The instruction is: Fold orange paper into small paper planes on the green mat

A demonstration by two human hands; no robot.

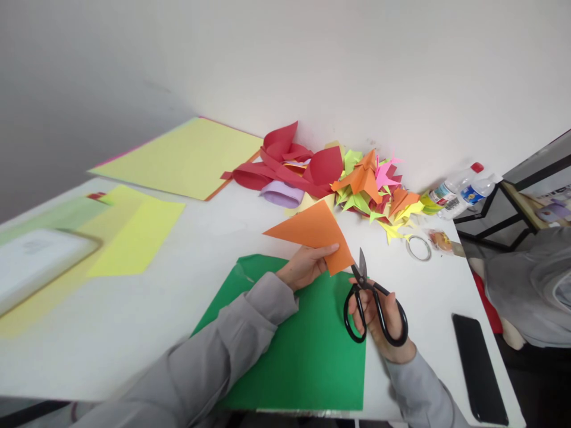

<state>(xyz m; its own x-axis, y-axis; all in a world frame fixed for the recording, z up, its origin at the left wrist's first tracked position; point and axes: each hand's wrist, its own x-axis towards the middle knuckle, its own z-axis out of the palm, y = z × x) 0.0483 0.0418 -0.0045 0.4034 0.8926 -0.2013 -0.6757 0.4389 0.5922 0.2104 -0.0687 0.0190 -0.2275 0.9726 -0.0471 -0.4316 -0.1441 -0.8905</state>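
Note:
My left hand (307, 266) pinches the lower edge of an orange paper triangle (314, 229) and holds it up over the white table (178, 309). Beside it, my right hand (383, 324) has its fingers through the loops of black scissors (372, 300). The scissor blades point upward and meet the triangle's right corner. Both hands hover above a green paper sheet (303, 351) that lies flat near the table's front edge.
Red strips (285, 163) and a pile of folded coloured paper shapes (379, 190) lie at the back. Yellow sheets (187, 157) cover the left. A tape ring (418, 248), two bottles (459, 187) and a black phone (479, 368) sit at the right.

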